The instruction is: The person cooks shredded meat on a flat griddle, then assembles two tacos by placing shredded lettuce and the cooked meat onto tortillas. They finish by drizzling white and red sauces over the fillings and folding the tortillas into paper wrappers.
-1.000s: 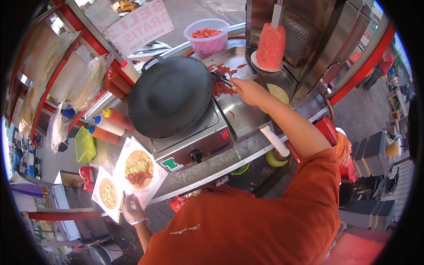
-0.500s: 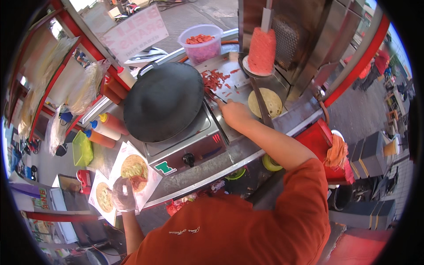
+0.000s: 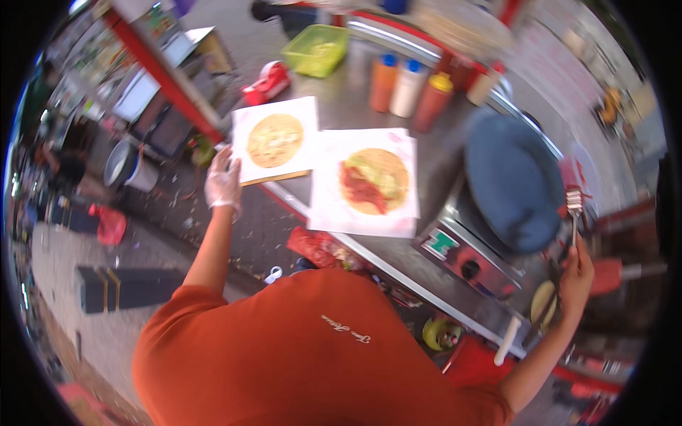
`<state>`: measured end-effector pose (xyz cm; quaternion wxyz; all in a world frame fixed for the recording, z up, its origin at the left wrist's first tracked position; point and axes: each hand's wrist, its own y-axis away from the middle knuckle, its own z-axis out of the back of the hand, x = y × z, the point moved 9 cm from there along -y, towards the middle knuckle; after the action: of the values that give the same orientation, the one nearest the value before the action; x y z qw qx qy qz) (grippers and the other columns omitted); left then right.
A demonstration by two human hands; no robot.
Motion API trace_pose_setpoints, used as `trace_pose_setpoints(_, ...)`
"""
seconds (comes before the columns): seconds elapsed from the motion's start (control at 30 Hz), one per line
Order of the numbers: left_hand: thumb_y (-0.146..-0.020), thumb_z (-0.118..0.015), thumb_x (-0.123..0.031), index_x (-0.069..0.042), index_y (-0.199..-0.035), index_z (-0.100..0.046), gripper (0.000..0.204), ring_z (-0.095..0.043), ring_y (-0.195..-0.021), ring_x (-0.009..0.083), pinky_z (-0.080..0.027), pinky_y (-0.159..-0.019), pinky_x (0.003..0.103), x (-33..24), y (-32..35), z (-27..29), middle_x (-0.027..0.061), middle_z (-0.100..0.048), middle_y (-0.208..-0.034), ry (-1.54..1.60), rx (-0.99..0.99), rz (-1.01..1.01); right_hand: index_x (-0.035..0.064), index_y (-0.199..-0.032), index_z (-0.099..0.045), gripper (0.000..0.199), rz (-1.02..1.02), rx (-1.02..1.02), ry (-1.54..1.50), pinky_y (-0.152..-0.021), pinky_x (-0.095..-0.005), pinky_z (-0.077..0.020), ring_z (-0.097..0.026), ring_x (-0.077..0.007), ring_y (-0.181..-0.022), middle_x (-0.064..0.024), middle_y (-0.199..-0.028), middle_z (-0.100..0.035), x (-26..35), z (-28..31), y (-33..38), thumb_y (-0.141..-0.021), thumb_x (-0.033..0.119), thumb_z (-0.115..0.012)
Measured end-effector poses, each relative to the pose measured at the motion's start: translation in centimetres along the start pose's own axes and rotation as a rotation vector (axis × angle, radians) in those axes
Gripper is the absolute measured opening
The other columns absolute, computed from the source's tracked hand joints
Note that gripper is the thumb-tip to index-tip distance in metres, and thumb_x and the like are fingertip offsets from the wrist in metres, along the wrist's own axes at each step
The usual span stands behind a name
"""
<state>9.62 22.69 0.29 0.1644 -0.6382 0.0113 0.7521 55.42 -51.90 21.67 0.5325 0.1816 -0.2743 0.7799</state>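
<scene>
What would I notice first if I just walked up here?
The big dark pan on the stove at the right would probably catch your eye first. Next, two round flatbreads on white paper in the upper middle. At far right, the right hand holds a metal fork-like tool.

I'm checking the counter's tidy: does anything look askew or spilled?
The left paper, gloved left hand at its edge, and the near-left corner of the right paper jut past the counter, which looks precarious. No clear spill; the right side is blurred.
</scene>
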Motion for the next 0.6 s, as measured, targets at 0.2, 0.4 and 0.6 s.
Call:
trace_pose_setpoints(0.2, -0.091, -0.084, -0.034, -0.013, -0.161, -0.045, 0.083, -0.062, -0.138, 0.0268, -0.047, -0.116, 0.039, 1.0, -5.4, -1.0, 0.0109, -0.059, -0.157, -0.438, 0.399, -0.168, 0.0088, -0.149, -0.064, 0.041, 0.295, 0.375, -0.276, -0.079, -0.0266, -0.0546, -0.063, -0.0082, -0.087, -0.0025, -0.113, -0.075, 24.0, -23.2, 1.8, -0.111, 0.023, -0.063)
trace_pose_setpoints(0.4, -0.077, -0.091, -0.051, -0.011, -0.17, -0.02, 0.123, -0.04, -0.154, 0.041, -0.03, -0.129, 0.055, 1.3, -7.3, -6.7, 0.0191, -0.046, -0.164, -0.761, 0.75, -0.328, 0.0102, -0.143, -0.065, 0.048, 0.851, 0.693, 0.02, -0.071, -0.047, -0.0537, -0.067, -0.0346, -0.08, -0.0151, -0.095, -0.07, 43.8, -48.2, 10.2, -0.099, 0.026, -0.074)
trace_pose_setpoints(0.6, -0.075, -0.091, -0.051, -0.012, -0.163, -0.037, 0.109, -0.038, -0.156, 0.0362, -0.019, -0.13, 0.065, 1.8, -10.1, -6.1, 0.017, -0.046, -0.164, -0.591, 0.921, -0.533, 0.014, -0.152, -0.057, 0.057, 0.641, 0.627, 0.116, -0.072, -0.0448, -0.0553, -0.069, -0.0344, -0.083, -0.0149, -0.097, -0.07, 41.2, -48.8, 9.0, -0.099, 0.023, -0.074)
